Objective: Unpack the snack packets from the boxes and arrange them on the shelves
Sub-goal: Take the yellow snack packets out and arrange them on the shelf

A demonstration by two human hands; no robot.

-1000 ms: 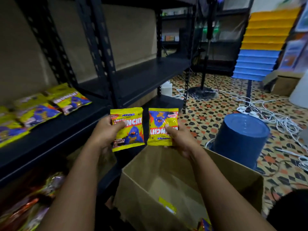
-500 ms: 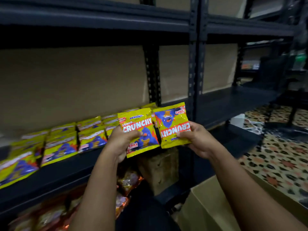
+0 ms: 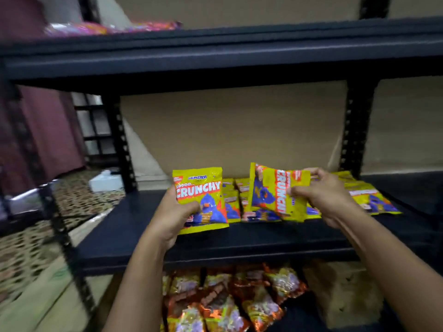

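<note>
Packets gripped, both hands over shelf.

small shop, dark shelving, stocked snack packets

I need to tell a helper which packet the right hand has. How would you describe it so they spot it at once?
Find the dark metal shelf at mid height, with its row of yellow snack packets lying flat. Above that row, the right hand pinches one yellow Crunchy packet. Unlike the upright packet in the left hand, its lettering runs sideways.
</note>
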